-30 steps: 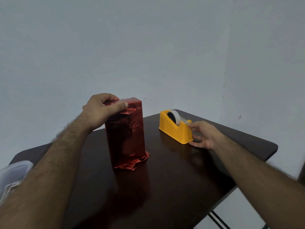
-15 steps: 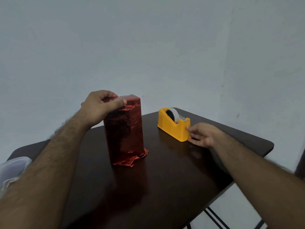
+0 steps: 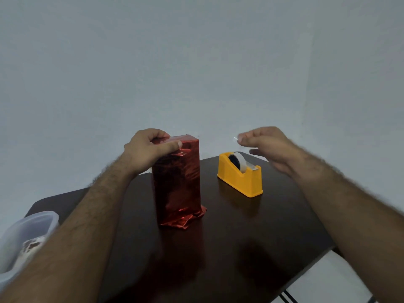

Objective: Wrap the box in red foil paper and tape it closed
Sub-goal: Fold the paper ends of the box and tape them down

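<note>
Box (image 3: 177, 182) in red foil stands upright on the table (image 3: 251, 237). The left hand (image 3: 145, 150) grips its top, probably to hold the folded flap down. Right of the box, above the dispenser (image 3: 240, 174), the right hand (image 3: 262, 142) pinches a small tape piece (image 3: 235, 138).

Crinkled, shiny red foil (image 3: 177, 184) is seen; glossy dark wood on the table (image 3: 240, 232); smooth yellow plastic on the dispenser (image 3: 240, 180).

Dark glossy table (image 3: 251, 248) against bare pale grey walls (image 3: 196, 62), dim even light.
</note>
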A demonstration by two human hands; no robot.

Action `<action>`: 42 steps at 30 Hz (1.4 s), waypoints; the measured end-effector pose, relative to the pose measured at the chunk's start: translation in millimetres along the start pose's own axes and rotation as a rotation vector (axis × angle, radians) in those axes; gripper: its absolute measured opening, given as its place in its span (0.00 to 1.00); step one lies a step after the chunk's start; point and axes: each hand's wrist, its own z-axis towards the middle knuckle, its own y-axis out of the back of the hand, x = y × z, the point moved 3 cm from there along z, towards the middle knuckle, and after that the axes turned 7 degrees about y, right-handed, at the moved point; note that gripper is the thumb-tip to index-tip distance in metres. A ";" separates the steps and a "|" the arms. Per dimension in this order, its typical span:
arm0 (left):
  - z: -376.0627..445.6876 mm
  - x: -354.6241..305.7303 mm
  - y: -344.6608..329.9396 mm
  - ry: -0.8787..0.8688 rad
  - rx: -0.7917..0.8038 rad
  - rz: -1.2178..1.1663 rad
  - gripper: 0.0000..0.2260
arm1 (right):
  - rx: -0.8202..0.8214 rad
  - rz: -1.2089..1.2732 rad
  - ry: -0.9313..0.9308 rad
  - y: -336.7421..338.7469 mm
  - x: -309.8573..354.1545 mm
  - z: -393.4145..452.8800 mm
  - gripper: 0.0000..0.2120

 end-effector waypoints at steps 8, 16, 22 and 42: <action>-0.4 -2.0 -0.3 -0.009 -0.022 0.054 0.35 | 0.535 -0.280 0.059 -74.5 102.7 43.1 0.07; 1.7 0.1 3.2 0.013 -0.035 0.111 0.36 | 0.756 -0.573 0.044 -127.5 122.8 73.8 0.02; 0.9 -2.2 2.3 0.031 -0.044 0.125 0.32 | 0.836 -0.675 0.063 -143.2 125.4 83.8 0.03; 2.7 1.1 0.4 0.056 -0.023 0.085 0.37 | 0.939 -0.688 -0.114 -164.4 111.0 94.6 0.04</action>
